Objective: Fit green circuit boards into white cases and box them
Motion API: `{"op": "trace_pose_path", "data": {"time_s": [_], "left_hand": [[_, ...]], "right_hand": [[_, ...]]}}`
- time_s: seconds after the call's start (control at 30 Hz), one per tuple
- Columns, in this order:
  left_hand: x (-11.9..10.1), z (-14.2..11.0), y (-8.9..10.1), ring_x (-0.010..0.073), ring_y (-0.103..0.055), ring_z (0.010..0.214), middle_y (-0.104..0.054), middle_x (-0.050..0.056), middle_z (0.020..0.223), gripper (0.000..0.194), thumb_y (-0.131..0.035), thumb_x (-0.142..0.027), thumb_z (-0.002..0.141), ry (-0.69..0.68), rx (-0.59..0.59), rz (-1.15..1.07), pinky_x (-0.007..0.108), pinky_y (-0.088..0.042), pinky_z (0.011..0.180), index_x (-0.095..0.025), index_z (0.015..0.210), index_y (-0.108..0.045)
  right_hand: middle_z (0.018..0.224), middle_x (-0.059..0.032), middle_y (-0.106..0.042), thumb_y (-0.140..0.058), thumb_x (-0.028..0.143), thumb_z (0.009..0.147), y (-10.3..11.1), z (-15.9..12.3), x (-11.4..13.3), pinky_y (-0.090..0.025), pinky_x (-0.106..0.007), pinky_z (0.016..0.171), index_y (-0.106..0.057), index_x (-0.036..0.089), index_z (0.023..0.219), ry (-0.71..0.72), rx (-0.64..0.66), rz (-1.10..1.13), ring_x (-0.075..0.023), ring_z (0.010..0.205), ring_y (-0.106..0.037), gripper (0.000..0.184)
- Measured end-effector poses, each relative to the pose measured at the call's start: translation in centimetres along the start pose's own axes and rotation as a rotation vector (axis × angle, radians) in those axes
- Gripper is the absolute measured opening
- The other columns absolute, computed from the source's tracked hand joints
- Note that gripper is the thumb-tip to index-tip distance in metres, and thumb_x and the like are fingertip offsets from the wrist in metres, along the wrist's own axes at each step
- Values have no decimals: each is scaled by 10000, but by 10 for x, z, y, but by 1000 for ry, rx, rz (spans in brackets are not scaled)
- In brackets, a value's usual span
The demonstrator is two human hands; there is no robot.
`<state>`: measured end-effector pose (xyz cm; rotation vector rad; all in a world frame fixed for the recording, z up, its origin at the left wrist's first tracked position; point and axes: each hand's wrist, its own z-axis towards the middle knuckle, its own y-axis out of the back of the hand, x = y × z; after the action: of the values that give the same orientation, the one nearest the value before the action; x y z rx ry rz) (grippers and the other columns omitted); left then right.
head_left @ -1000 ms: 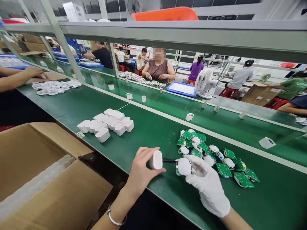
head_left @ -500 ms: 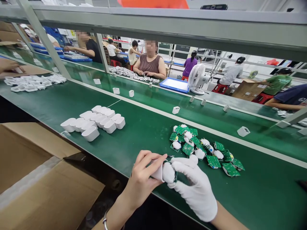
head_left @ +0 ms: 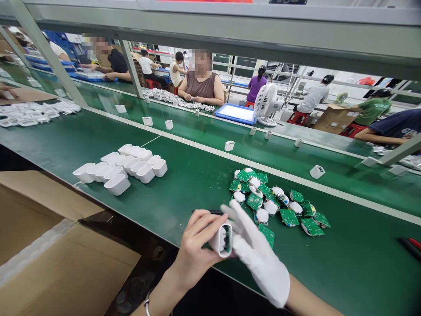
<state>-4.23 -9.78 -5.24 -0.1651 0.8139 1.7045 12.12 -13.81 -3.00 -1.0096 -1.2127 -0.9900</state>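
Observation:
My bare left hand (head_left: 194, 245) is closed round a white charger casing (head_left: 223, 240), held over the near edge of the green belt (head_left: 184, 184) with its open end towards me. My gloved right hand (head_left: 255, 256) rests against that open end, fingers stretched out and nothing gripped in them. A white part shows inside the casing. Just beyond my right hand lies a heap of green circuit boards with white plug parts (head_left: 276, 202). One green board (head_left: 267, 235) lies apart beside the glove.
A cluster of empty white casings (head_left: 121, 169) stands on the belt to the left. An open cardboard box (head_left: 66, 267) sits below left. Single casings (head_left: 317, 171) ride the far belt. A fan (head_left: 265, 103), a blue tray (head_left: 237, 114) and seated people lie beyond.
The white plug part with its board, held in my right hand before, has gone into the casing. My right fingers have spread open. The view shifted slightly to the right.

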Motion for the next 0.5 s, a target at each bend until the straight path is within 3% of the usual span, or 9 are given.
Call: {"op": "trace_pose_path", "data": {"time_s": [0.1,0.2,0.3,0.37,0.4,0.43,0.5], "left_hand": [[1,-2,-6,222,-494,939,-636,61,1038,513,-719,-144,765,12,-2,-45,341,-458,817,-229,1241,-548],[1,-8,-12,222,-483,957,-629,50,1070,630,-713,-124,757,64,-4,-36,330,-452,825,-256,1327,-479],[-3,-11,-19,218,-490,974,-632,49,1087,891,-664,-85,776,205,0,-1,336,-444,854,-256,1490,-159],[-4,-7,-21,234,-490,1011,-624,71,1131,1044,-674,-127,779,320,55,52,382,-428,895,-215,1493,82],[-1,-1,-19,255,-478,1044,-599,96,1186,1074,-691,-179,775,357,93,108,419,-416,907,-200,1487,113],[4,5,-15,283,-455,1081,-555,125,1254,1048,-702,-241,773,378,128,193,458,-404,909,-199,1495,57],[24,23,2,347,-400,1131,-451,163,1358,798,-680,-336,791,416,152,439,521,-384,887,-204,1455,-257]], "right_hand": [[1301,-115,-525,-572,457,877,-4,1,-4,-464,-421,944,-299,242,1448,-69,-15,-37,-261,1106,-556,668],[1342,-87,-495,-662,311,779,-7,0,-10,-493,-402,913,-387,267,1402,-14,-121,-177,-273,1135,-541,683],[1333,-59,-508,-674,207,700,-11,3,-12,-479,-385,949,-546,261,1278,44,-243,-425,-276,1152,-534,595],[1156,-64,-626,-661,258,724,-9,11,-4,-532,-363,852,-591,229,1214,-3,-284,-508,-260,990,-625,496],[1029,-54,-669,-658,306,740,-5,18,3,-554,-345,770,-612,223,1170,-36,-295,-563,-247,881,-654,440],[900,-38,-684,-656,362,754,2,28,13,-557,-329,690,-635,223,1108,-60,-310,-634,-237,787,-661,381],[756,-13,-664,-647,458,771,29,56,37,-524,-308,606,-651,250,1021,-73,-385,-878,-229,715,-644,325]]}}
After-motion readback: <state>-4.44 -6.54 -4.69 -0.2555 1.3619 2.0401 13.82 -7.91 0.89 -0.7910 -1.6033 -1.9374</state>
